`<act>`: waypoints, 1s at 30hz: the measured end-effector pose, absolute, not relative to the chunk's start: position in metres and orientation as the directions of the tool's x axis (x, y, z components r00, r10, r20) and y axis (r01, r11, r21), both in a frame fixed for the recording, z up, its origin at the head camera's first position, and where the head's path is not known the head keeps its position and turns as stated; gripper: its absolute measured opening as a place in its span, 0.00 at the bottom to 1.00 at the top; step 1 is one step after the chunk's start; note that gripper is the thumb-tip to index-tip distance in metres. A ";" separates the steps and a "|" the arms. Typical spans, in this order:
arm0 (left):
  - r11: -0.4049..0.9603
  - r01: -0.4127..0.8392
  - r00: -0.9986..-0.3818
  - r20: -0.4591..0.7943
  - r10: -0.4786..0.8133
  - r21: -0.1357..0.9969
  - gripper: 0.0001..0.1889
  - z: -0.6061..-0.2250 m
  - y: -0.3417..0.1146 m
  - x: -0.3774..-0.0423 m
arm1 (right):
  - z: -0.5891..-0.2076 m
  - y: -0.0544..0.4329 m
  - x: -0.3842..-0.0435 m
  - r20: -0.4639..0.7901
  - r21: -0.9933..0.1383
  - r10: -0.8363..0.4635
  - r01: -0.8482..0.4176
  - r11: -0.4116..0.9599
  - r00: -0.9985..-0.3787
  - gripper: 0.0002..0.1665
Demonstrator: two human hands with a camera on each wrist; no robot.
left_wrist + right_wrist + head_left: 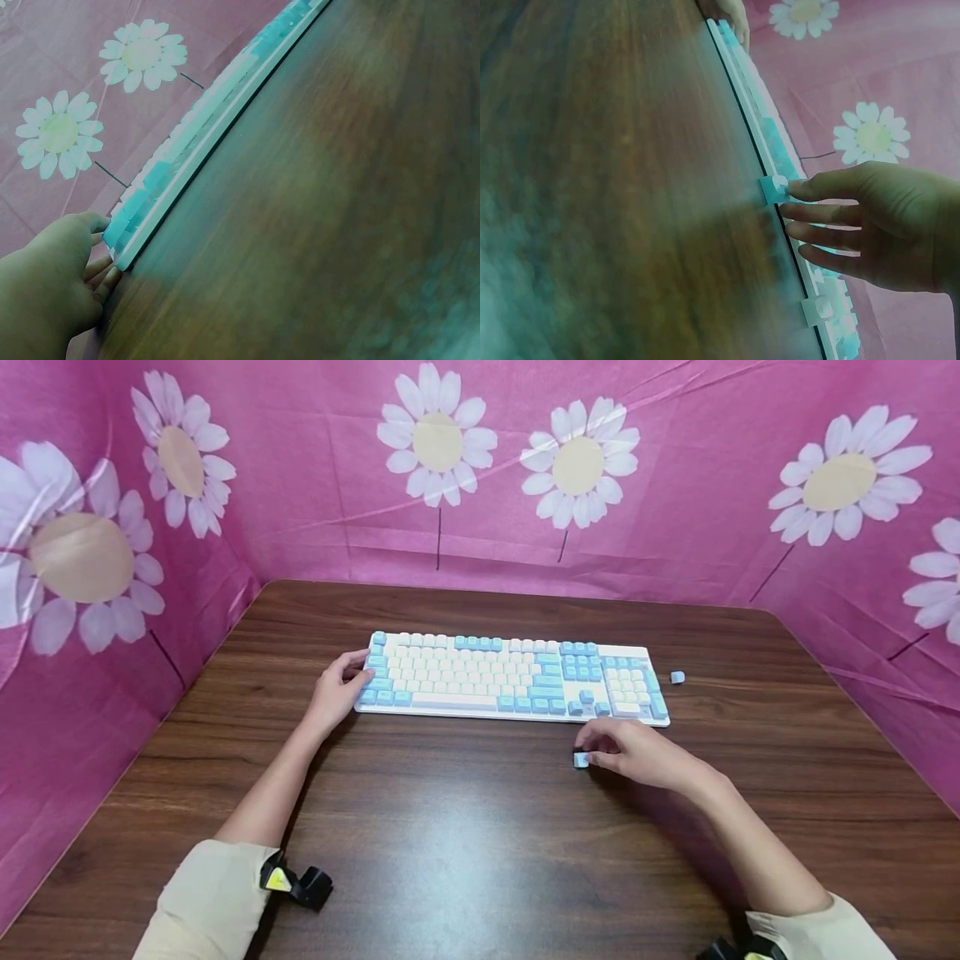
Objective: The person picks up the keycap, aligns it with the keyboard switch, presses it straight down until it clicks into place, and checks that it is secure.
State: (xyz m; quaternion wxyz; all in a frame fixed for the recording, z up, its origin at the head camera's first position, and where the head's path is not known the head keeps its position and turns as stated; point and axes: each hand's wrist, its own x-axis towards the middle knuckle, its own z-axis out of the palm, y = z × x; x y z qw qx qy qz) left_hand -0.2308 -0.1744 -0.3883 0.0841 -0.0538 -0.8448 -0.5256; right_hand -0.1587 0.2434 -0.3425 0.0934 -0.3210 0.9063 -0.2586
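Note:
A white and light-blue keyboard (480,672) lies across the wooden table. Its left end is gripped by my left hand (337,689), thumb on the blue edge keys and other fingers along the side; the left wrist view shows this hand (67,255) at the corner. In front of the keyboard's right part, my right hand (633,752) pinches a small blue keycap (581,760) between thumb and index finger. The right wrist view has that keycap (771,190) at the thumb tip, the other fingers spread loosely. Below the up-arrow key, a gap (588,710) shows among the arrow keys.
Another loose light-blue keycap (678,677) lies on the table (450,827) just right of the keyboard. Pink cloth (300,460) with white daisies hangs behind and on both sides. A black wrist mount (300,881) sits at my left sleeve.

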 end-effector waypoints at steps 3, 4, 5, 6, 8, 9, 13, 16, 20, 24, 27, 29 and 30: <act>0.440 0.185 -0.979 0.204 0.003 0.879 0.20 -0.389 -0.174 -0.231 | -0.342 0.245 -0.159 0.018 -0.543 -0.659 -0.561 0.625 -0.752 0.16; 0.439 0.187 -0.979 0.206 0.003 0.879 0.20 -0.389 -0.174 -0.231 | -0.342 0.245 -0.159 0.024 -0.546 -0.669 -0.570 0.614 -0.743 0.18; 0.438 0.188 -0.978 0.207 0.003 0.879 0.20 -0.389 -0.174 -0.232 | -0.342 0.245 -0.159 0.027 -0.552 -0.676 -0.574 0.604 -0.737 0.19; 0.438 0.188 -0.978 0.208 0.002 0.879 0.20 -0.389 -0.174 -0.232 | -0.341 0.245 -0.159 0.028 -0.552 -0.681 -0.579 0.599 -0.732 0.19; 0.438 0.189 -0.978 0.208 0.003 0.879 0.20 -0.389 -0.174 -0.232 | -0.342 0.244 -0.160 0.026 -0.540 -0.683 -0.585 0.605 -0.730 0.17; 0.439 0.188 -0.978 0.207 0.003 0.879 0.20 -0.389 -0.175 -0.232 | -0.342 0.244 -0.160 0.021 -0.533 -0.680 -0.584 0.613 -0.733 0.16; 0.438 0.186 -0.979 0.204 0.005 0.880 0.20 -0.388 -0.175 -0.231 | -0.344 0.241 -0.160 0.005 -0.488 -0.656 -0.575 0.657 -0.754 0.14; 0.437 0.183 -0.980 0.201 0.006 0.880 0.20 -0.389 -0.175 -0.231 | -0.345 0.240 -0.161 0.001 -0.474 -0.639 -0.563 0.677 -0.769 0.13; 0.438 0.184 -0.979 0.202 0.006 0.880 0.20 -0.389 -0.175 -0.232 | -0.345 0.239 -0.161 0.006 -0.466 -0.629 -0.559 0.686 -0.777 0.11; 0.438 0.183 -0.979 0.202 0.003 0.880 0.20 -0.389 -0.175 -0.231 | -0.346 0.239 -0.161 0.012 -0.455 -0.622 -0.558 0.694 -0.783 0.09; 0.438 0.178 -0.980 0.198 0.001 0.881 0.20 -0.389 -0.175 -0.231 | -0.345 0.238 -0.161 0.012 -0.451 -0.621 -0.558 0.696 -0.784 0.08; 0.438 0.175 -0.981 0.195 0.000 0.882 0.20 -0.388 -0.175 -0.231 | -0.344 0.238 -0.162 0.009 -0.453 -0.621 -0.557 0.696 -0.784 0.07; 0.439 0.174 -0.981 0.193 0.000 0.882 0.20 -0.388 -0.174 -0.231 | -0.344 0.238 -0.162 0.007 -0.453 -0.619 -0.555 0.698 -0.785 0.07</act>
